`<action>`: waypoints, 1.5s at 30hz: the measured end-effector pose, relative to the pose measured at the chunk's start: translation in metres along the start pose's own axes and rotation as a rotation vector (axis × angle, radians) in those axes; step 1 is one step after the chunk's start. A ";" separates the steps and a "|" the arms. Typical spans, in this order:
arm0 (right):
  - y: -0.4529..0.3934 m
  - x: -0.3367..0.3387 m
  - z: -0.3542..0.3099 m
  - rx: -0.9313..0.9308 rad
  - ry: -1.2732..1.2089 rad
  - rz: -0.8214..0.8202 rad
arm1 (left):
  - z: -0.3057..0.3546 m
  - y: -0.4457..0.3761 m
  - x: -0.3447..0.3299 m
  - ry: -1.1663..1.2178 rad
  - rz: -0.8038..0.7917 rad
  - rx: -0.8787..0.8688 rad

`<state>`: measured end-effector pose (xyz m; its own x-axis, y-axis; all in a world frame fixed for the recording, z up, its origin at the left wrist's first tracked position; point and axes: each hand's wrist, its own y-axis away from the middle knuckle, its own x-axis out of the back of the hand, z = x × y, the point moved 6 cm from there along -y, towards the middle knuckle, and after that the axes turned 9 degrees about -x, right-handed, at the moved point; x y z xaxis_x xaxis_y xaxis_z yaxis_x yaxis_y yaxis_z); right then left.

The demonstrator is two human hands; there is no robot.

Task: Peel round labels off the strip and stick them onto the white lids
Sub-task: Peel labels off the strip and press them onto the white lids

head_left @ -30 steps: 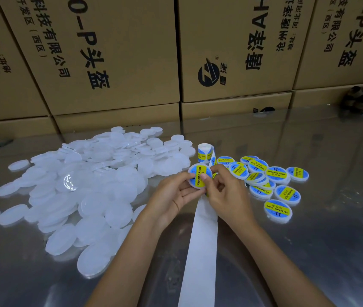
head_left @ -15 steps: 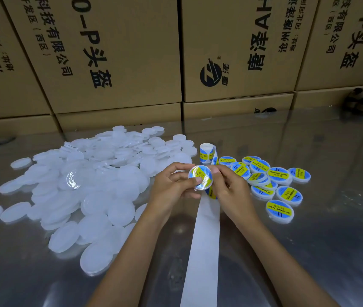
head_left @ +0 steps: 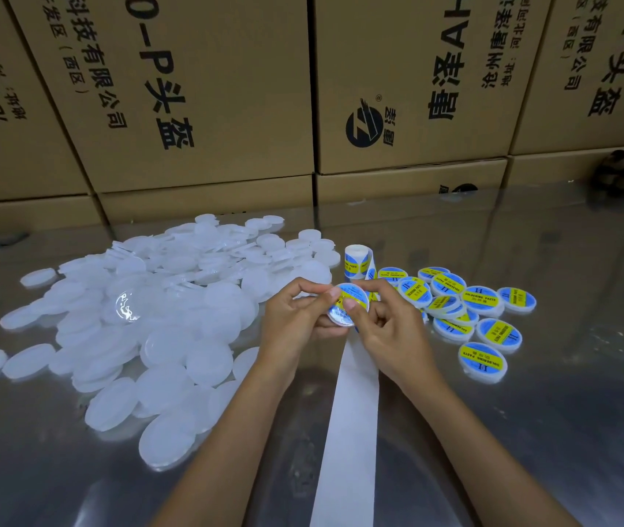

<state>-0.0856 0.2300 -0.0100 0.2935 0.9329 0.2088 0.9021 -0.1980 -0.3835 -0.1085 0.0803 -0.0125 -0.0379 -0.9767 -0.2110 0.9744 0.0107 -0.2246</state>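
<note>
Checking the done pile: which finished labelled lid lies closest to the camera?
The labelled lid at the near end of the group on the right, lying apart from the cluster. Every other finished one sits farther back; the lid in hand doesn't count.

White lids (head_left: 165,336); blue-yellow labels (head_left: 481,361); brown cartons (head_left: 196,89)

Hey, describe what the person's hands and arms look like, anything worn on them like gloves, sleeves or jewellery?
Both arms are bare up to the bottom edge of the picture, with no sleeves in view. The left hand and the right hand wear no gloves, and no rings, watch or bracelet show on the fingers or wrists. The fingernails look short and unpainted.
</note>
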 end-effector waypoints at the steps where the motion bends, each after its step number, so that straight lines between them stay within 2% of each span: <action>1: 0.000 0.001 0.000 0.003 0.016 0.022 | 0.000 0.000 -0.001 -0.004 -0.013 -0.003; 7: -0.001 0.011 0.004 -0.042 0.034 0.129 | -0.002 0.003 -0.012 0.022 -0.149 0.046; 11: -0.001 0.011 0.005 -0.037 0.130 0.123 | -0.003 0.006 -0.017 0.032 -0.268 0.074; 17: -0.001 0.009 0.001 0.017 0.133 0.090 | -0.002 0.003 -0.007 0.019 -0.149 0.048; 24: 0.000 -0.006 0.009 -0.063 0.076 -0.080 | 0.000 -0.002 0.003 -0.054 -0.023 -0.008; 28: -0.001 -0.003 0.010 -0.032 0.219 -0.036 | -0.001 -0.003 0.003 -0.160 -0.006 -0.020; 31: 0.000 -0.001 0.008 0.023 0.314 0.009 | -0.002 -0.004 0.003 -0.217 -0.020 -0.013; 36: -0.002 0.011 0.006 0.057 0.262 0.132 | -0.003 0.000 -0.010 -0.109 -0.162 -0.030; 40: 0.000 0.011 0.002 0.081 0.239 0.128 | 0.001 0.002 -0.017 -0.117 -0.269 -0.035; 45: 0.002 0.007 -0.002 0.090 0.233 0.075 | 0.005 0.001 -0.011 -0.181 -0.202 -0.054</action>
<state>-0.0807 0.2352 -0.0074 0.4327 0.8200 0.3746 0.8465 -0.2266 -0.4817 -0.1056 0.0903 -0.0055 -0.1851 -0.9826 0.0155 0.9377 -0.1813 -0.2965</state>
